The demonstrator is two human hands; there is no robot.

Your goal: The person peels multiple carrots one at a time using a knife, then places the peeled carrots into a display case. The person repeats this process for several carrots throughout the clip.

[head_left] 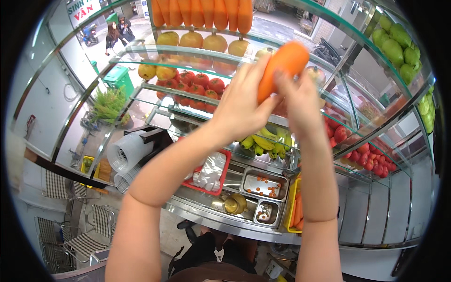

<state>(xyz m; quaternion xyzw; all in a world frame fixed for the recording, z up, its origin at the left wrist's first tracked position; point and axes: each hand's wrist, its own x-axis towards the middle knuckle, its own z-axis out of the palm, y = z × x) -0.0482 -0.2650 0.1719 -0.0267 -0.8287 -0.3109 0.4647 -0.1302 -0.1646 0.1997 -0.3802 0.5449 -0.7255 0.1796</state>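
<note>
A thick orange carrot (287, 61) is held up in front of the glass shelves, its rounded end tilted up and to the right. My left hand (242, 101) is closed around its left side, near the lower end. From the right, my right hand (299, 96) grips it too, with the thumb pressed on its face; the hand is slightly blurred. Behind and to the left, a row of carrots (202, 13) stands upright on the top shelf. More carrots (297, 211) lie in a yellow basket (287, 214) beside my right forearm.
Glass shelves hold tomatoes (199, 87), yellowish round fruit (214, 42), bananas (266, 140), red fruit (371, 160) and green fruit (394, 44). On the steel counter are a red tray (220, 191) of plastic bags, a pan (251, 184) with carrot pieces and stacked clear cups (124, 152).
</note>
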